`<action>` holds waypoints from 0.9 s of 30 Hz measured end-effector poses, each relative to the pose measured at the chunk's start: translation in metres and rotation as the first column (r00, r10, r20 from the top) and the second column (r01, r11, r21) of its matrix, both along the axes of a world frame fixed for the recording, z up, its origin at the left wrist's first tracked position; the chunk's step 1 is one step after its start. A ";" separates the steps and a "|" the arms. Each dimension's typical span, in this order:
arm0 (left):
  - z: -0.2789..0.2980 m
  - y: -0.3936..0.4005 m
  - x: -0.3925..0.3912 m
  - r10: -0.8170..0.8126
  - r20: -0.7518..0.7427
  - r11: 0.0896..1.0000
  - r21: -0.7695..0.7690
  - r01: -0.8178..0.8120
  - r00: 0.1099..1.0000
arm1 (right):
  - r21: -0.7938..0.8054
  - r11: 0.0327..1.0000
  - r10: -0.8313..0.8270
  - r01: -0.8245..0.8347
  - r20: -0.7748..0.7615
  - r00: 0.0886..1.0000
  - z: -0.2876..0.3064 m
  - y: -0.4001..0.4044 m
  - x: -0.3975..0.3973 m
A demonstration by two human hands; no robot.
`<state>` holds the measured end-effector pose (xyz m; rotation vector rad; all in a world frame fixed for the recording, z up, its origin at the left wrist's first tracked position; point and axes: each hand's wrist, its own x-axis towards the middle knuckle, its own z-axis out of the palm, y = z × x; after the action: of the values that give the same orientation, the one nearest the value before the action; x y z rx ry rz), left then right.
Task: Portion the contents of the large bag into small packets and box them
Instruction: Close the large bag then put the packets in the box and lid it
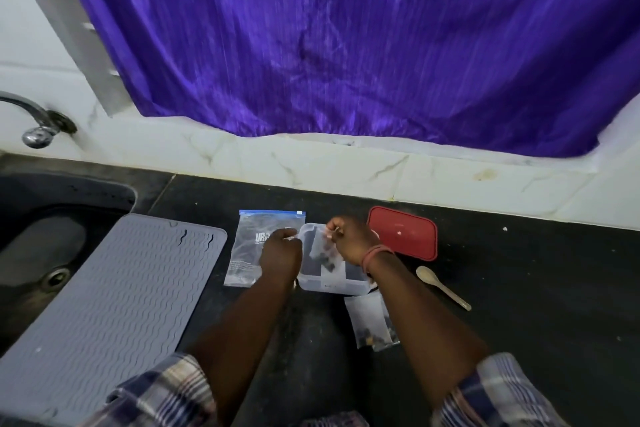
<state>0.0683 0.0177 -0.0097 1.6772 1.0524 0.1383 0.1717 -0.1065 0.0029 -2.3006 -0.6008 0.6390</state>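
Large bag point(254, 246): clear zip bag with a blue seal strip, lying flat on the dark counter point(519, 288), long axis running away from the person, just left of the box; the left hand partly covers its right edge.

Box point(332, 282): clear plastic tub, open, between the large bag and the red lid point(403, 232). Both hands are above it.

Filled packets point(372, 326): clear, dark contents, lying on the counter just in front of the box's near right corner, partly under the right forearm; not yet boxed.

Small packet point(323, 250): held over the box, hanging long axis downward, dark pieces gathered at its bottom. It lies between the two hands.

Left hand point(280, 250): fingers curled, pinching the packet's top left edge.

Right hand point(351, 239): fingers curled, pinching the top right edge; judged to be sealing the mouth. Neither hand is clearly nearer.

Wooden spoon point(443, 288): right of the box, idle.
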 end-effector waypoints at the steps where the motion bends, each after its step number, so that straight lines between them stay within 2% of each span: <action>1: 0.004 -0.001 -0.001 -0.011 0.011 0.999 -0.036 0.012 1.000 | -0.049 0.998 0.024 -0.025 -0.023 0.999 -0.004 0.006 0.000; 3: 0.003 -0.004 -0.004 -0.041 0.008 0.998 -0.048 0.041 0.999 | -0.113 0.990 0.074 -0.080 -0.054 0.996 -0.011 0.016 0.001; 6: -0.007 -0.006 -0.007 -0.085 -0.001 0.995 0.049 0.085 0.996 | -0.198 0.973 0.117 -0.122 -0.038 0.992 -0.018 0.028 0.000; 12: -0.013 -0.004 -0.003 -0.083 -0.037 0.993 0.084 0.086 0.996 | -0.470 0.882 0.025 -0.044 -0.045 0.999 -0.029 0.051 0.006; 15: -0.014 -0.009 0.000 -0.020 -0.004 0.996 0.091 0.020 1.000 | -0.336 0.938 0.021 0.089 0.311 0.950 -0.024 0.042 -0.002; 17: -0.013 -0.013 -0.002 0.015 0.021 0.996 0.089 -0.017 1.000 | -0.113 0.972 -0.138 0.204 0.428 0.893 -0.023 0.021 -0.006; 20: -0.014 -0.016 -0.003 0.030 0.031 0.995 0.098 -0.033 0.999 | 0.180 0.919 -0.394 0.351 0.392 0.832 -0.026 -0.015 -0.010; 22: -0.017 -0.022 -0.004 0.037 0.028 0.992 0.119 -0.040 0.999 | 0.283 0.847 -0.529 0.450 0.375 0.761 -0.034 -0.041 -0.023; 25: -0.020 -0.028 -0.006 0.055 0.026 0.983 0.174 -0.059 0.998 | 0.298 0.770 -0.638 0.564 0.334 0.694 -0.052 -0.071 -0.048; 27: -0.022 -0.034 -0.006 0.088 0.022 0.962 0.259 -0.091 0.996 | 0.199 0.769 -0.639 0.608 0.258 0.724 -0.068 -0.085 -0.062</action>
<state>0.0620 -0.0162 -0.0315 1.8606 1.1414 0.3564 0.1097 -0.1916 -0.0650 -2.3176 0.0461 -0.0896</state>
